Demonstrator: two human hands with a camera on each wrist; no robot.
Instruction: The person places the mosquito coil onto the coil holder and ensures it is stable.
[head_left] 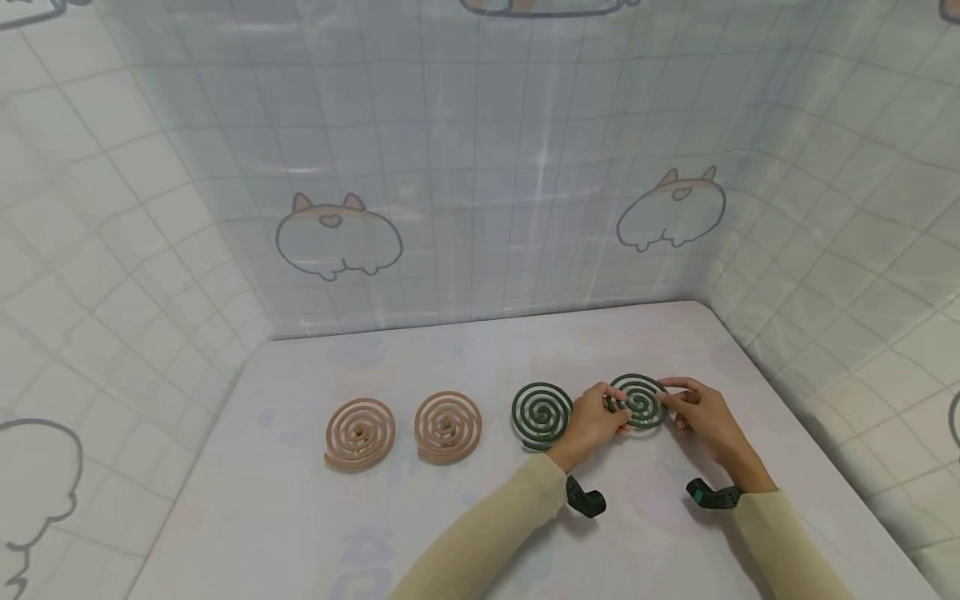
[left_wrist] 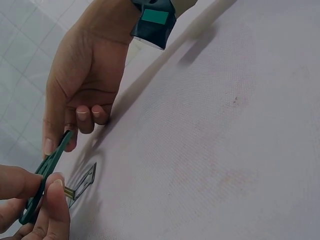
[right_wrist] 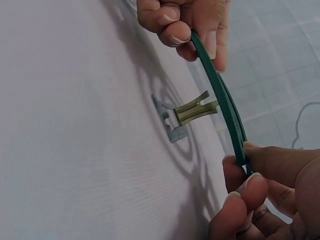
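Observation:
Both hands hold a dark green mosquito coil (head_left: 639,402) by opposite edges at the right of the table. My left hand (head_left: 591,423) pinches its left edge between thumb and fingers. On the far edge, the thumb and fingers of my right hand (head_left: 703,415) grip the rim. In the right wrist view, the coil (right_wrist: 227,112) is seen edge-on, slightly tilted, over a small metal coil stand (right_wrist: 192,112). The stand rests on a flat base with its forked prongs pointing up close beneath the coil. A second green coil (head_left: 542,417) lies just left of my left hand.
Two brown mosquito coils (head_left: 360,434) lie at the left of the pale table (head_left: 300,533). Sheets with a grid and cartoon print hang as walls (head_left: 465,217) behind and on both sides. Each wrist wears a black band (head_left: 714,495).

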